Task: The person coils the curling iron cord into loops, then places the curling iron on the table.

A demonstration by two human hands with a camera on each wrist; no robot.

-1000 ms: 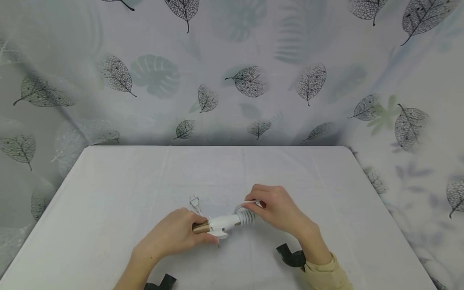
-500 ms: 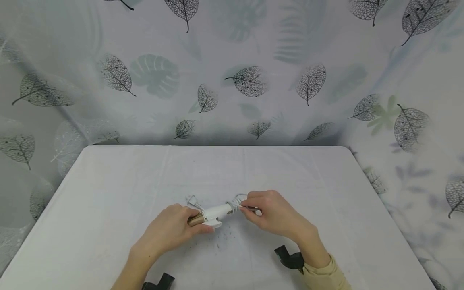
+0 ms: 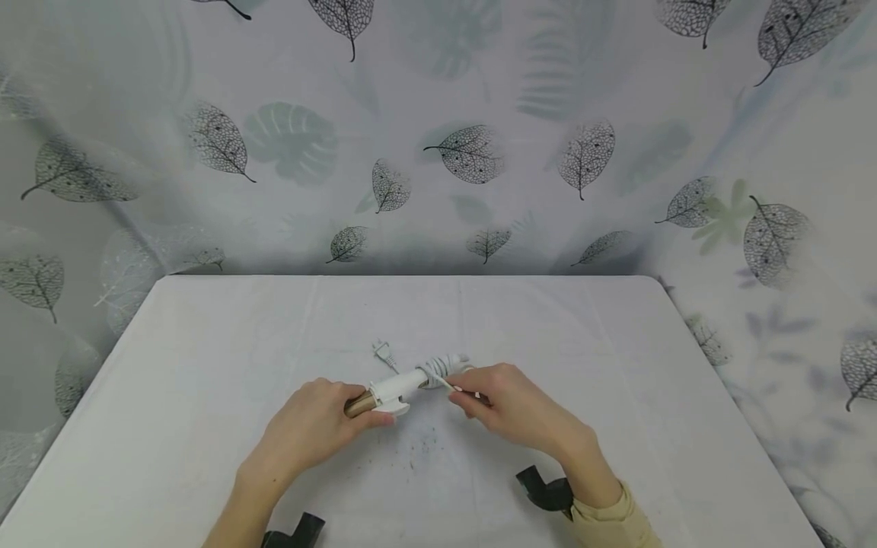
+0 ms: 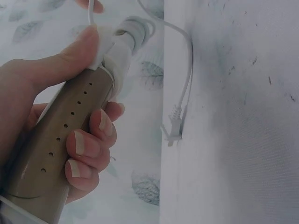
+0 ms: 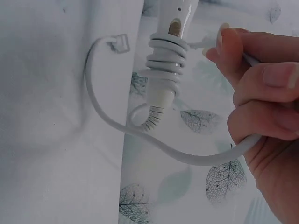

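Cord (image 3: 435, 371) wound round a white-and-bronze appliance (image 3: 400, 384) over the table (image 3: 240, 335).
The left hand (image 3: 308, 422) is curled firmly round the bronze barrel (image 4: 70, 121); the right hand (image 3: 521, 403), half closed, pinches the cord beside the wrapped handle (image 5: 161, 97). Compared with a moment earlier, the handle and the plug (image 3: 384, 353) sit farther toward the table's back edge.

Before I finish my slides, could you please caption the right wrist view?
Right fingers hold a cord wrapped several times around the tool, its plug at upper left.
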